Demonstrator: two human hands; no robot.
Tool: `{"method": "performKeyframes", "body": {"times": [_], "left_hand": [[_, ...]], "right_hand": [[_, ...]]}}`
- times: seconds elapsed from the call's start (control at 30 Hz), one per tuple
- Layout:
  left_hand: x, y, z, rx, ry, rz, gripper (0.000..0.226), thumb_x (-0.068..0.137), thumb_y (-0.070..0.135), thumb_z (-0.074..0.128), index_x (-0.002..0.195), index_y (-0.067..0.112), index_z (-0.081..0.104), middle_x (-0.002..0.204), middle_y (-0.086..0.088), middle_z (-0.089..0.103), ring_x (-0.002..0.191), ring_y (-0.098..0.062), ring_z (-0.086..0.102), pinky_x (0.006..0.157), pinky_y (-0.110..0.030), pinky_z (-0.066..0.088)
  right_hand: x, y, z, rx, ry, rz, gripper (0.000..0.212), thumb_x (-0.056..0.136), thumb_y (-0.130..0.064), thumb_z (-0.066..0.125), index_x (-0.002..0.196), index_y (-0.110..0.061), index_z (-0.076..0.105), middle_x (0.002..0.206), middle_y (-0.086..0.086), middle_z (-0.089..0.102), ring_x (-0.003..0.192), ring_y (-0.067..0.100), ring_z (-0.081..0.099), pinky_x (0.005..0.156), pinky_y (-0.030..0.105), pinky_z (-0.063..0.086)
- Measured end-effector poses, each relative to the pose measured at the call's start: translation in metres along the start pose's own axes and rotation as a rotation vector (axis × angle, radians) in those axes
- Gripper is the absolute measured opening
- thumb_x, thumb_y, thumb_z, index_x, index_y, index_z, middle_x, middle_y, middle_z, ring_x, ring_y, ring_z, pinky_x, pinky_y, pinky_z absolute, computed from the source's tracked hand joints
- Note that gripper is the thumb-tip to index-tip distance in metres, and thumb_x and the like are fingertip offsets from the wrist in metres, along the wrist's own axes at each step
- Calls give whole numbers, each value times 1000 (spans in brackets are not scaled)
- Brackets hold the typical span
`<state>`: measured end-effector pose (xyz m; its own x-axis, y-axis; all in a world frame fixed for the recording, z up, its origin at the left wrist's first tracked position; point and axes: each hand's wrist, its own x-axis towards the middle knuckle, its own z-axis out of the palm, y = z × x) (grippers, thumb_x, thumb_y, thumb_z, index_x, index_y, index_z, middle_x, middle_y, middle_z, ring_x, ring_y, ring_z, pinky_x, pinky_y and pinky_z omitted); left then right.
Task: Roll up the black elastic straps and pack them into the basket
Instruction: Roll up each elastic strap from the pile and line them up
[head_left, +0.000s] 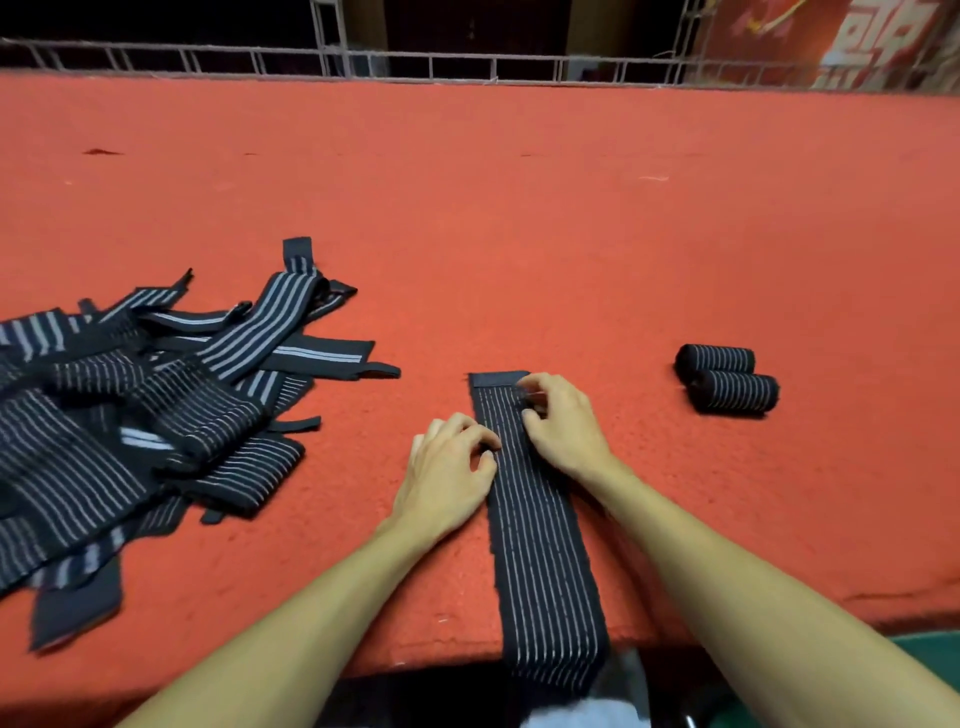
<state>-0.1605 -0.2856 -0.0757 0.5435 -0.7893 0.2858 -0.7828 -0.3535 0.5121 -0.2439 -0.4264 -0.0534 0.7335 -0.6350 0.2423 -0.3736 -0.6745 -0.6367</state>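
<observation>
**One strap laid out, hands at its far end ready to roll**

On the red felt table (519, 208) a single black elastic strap (540, 561) lies flat. Its long axis runs from the near edge, where the tail hangs over, straight away from the person. Its far end carries a plain dark patch (498, 379).

Both hands sit on the far third of it. The right hand (563, 421) is nearer that end, fingers curled and seemingly pinching the fabric just short of the patch. The left hand (452, 467) is a little closer to the person, its bent fingertips on the strap's left edge. Whether they grip or only press is unclear.

Rolling would likely start at the far end and come toward the body along the strap, so the right hand is best placed to lead.

A loose pile of unrolled straps (156, 415) lies toward the left edge. Two finished rolls (727, 376) touch each other off to the right. No basket is in view.
</observation>
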Motion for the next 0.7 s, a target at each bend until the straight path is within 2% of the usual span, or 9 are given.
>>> {"method": "performKeyframes", "body": {"times": [0.07, 0.13, 0.2, 0.3, 0.37, 0.43, 0.5, 0.6, 0.7], "left_hand": [[-1, -1, -7, -16, -93, -2, 26, 90, 24, 50, 111, 31, 63, 113, 13, 54, 110, -11, 44, 91, -24, 27], [-3, -4, -21, -76, -203, 11, 30, 87, 18, 53, 113, 26, 65, 116, 7, 58, 111, -14, 49, 101, -32, 35], [-11, -11, -44, -132, -226, 26, 28, 85, 11, 55, 107, 21, 68, 109, 1, 60, 100, -13, 56, 99, -31, 40], [-29, -36, -83, -151, -126, 31, 25, 83, 7, 56, 98, 22, 70, 98, 2, 58, 85, -8, 54, 86, -21, 40], [-43, -59, -109, -174, -43, 15, 25, 81, 10, 52, 93, 24, 69, 94, 3, 59, 82, -5, 55, 83, -22, 40], [-56, -81, -132, -163, 46, -3, 27, 76, 15, 47, 88, 25, 69, 90, 5, 59, 82, -4, 55, 84, -26, 42], [-70, -105, -152, -19, 155, -32, 26, 76, 19, 45, 85, 26, 68, 88, 9, 58, 86, -8, 56, 91, -32, 38], [-82, -134, -167, 220, 308, -139, 26, 80, 23, 44, 89, 27, 68, 91, 8, 54, 95, -16, 50, 93, -33, 23], [-92, -164, -164, 192, 302, -285, 22, 86, 20, 53, 104, 26, 63, 103, 6, 49, 105, -18, 44, 96, -36, 23]], "right_hand": [[-7, -12, -7, -69, -71, -51, 34, 84, -2, 53, 117, -8, 61, 117, 10, 60, 110, 22, 56, 97, 22, 37], [-11, -29, -11, -118, -110, -93, 33, 84, -3, 54, 116, -9, 62, 117, 11, 61, 110, 23, 55, 93, 20, 33], [-13, -48, -11, -139, -136, -119, 32, 85, -5, 55, 115, -10, 63, 115, 11, 62, 109, 24, 56, 91, 21, 33], [-12, -78, 1, -122, -189, -152, 31, 85, -6, 56, 114, -11, 65, 113, 10, 64, 106, 22, 59, 86, 17, 34], [-10, -100, 16, -97, -241, -176, 28, 86, -9, 57, 113, -12, 65, 112, 8, 66, 104, 21, 61, 89, 20, 38], [-6, -121, 32, -70, -300, -182, 26, 89, -13, 58, 114, -12, 65, 112, 5, 67, 101, 19, 62, 85, 19, 39], [-1, -142, 51, -49, -350, -188, 25, 90, -15, 58, 115, -12, 64, 112, 4, 68, 101, 16, 62, 79, 13, 37], [6, -165, 75, -38, -384, -204, 27, 90, -18, 59, 117, -13, 63, 114, 4, 68, 104, 15, 62, 79, 13, 36], [11, -184, 104, 4, -398, -175, 33, 90, -21, 61, 121, -12, 59, 119, 6, 66, 105, 15, 60, 82, 16, 38]]}}
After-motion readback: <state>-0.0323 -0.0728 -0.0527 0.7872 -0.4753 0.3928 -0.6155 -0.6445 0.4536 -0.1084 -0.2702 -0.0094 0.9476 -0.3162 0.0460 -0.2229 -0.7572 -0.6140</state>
